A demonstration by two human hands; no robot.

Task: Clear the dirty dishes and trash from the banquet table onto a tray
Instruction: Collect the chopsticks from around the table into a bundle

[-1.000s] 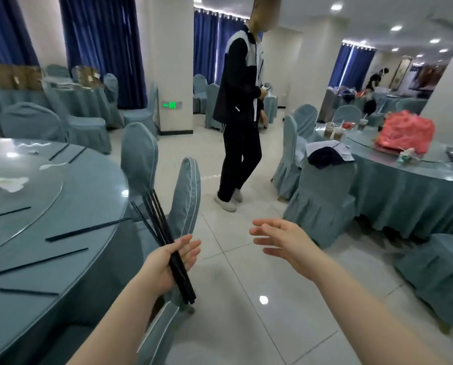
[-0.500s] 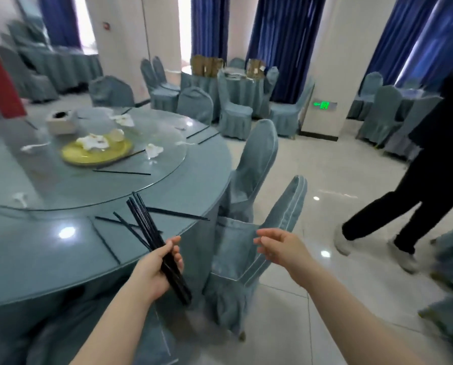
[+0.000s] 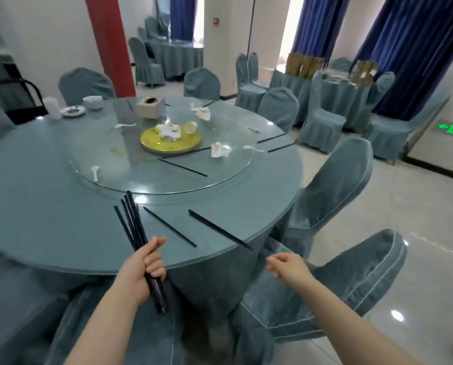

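My left hand point(image 3: 143, 270) grips a bundle of black chopsticks point(image 3: 132, 222) at the near edge of the round banquet table point(image 3: 36, 206). My right hand point(image 3: 288, 268) hovers open and holds nothing, just off the table's edge above a chair. Loose black chopsticks point(image 3: 170, 226) and another pair point(image 3: 218, 229) lie on the cloth just beyond my hands. More chopsticks point(image 3: 183, 167) rest on the glass turntable point(image 3: 109, 154), along with a yellow plate point(image 3: 171, 139) holding crumpled napkins, a tissue wad point(image 3: 220, 151) and white spoons point(image 3: 95, 172).
A tissue box point(image 3: 150, 106), a white bowl point(image 3: 92, 101), a small dirty plate point(image 3: 72, 110) and a white cup point(image 3: 52, 108) stand at the far side. Covered chairs point(image 3: 333, 196) ring the table. Tiled floor opens to the right. No tray shows.
The view has swung left from the aisle and the standing person to the banquet table. My left hand keeps its chopstick bundle; my right hand stays open beside it.
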